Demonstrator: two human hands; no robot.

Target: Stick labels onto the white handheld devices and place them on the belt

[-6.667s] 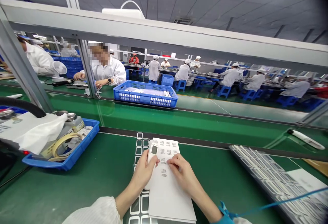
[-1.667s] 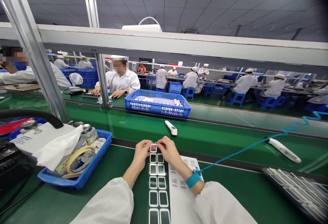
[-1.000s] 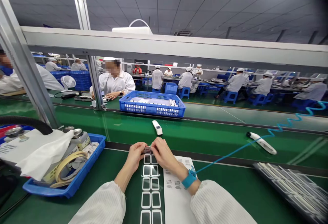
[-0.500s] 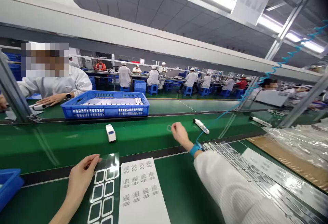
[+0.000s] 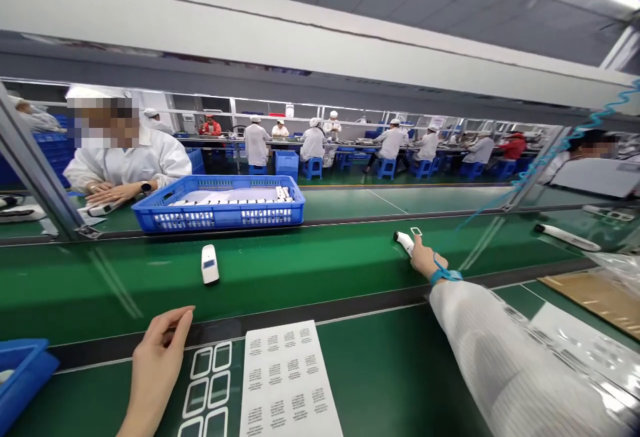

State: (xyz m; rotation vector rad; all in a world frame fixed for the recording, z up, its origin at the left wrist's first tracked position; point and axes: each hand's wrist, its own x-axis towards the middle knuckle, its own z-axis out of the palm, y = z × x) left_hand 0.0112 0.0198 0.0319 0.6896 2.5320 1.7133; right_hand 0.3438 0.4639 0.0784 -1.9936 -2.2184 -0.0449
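Observation:
My right hand (image 5: 427,258) reaches out over the green belt, its fingers closed on a small white-rimmed frame sticker (image 5: 417,231) that sticks up beyond the fingertips. Right beside those fingers lies a white handheld device (image 5: 404,242) with a dark end, partly covered by the hand. My left hand (image 5: 163,357) is held in a pinch near the front edge of the belt; what sits between thumb and fingers, if anything, is hidden. Just right of it lies a clear sheet of white-rimmed frame stickers (image 5: 209,384), and beside that a white printed label sheet (image 5: 287,384).
Another white device (image 5: 210,264) with a small screen lies on the belt. Behind it stands a blue basket (image 5: 220,214) of white parts. A co-worker (image 5: 125,157) sits across. A blue bin (image 5: 25,377) is at left; a coiled blue hose (image 5: 560,140) hangs at right.
My right hand has moved right with the frame sticker, up to the white device. The clear sheet now lies lower beside my left hand. The view has turned slightly right.

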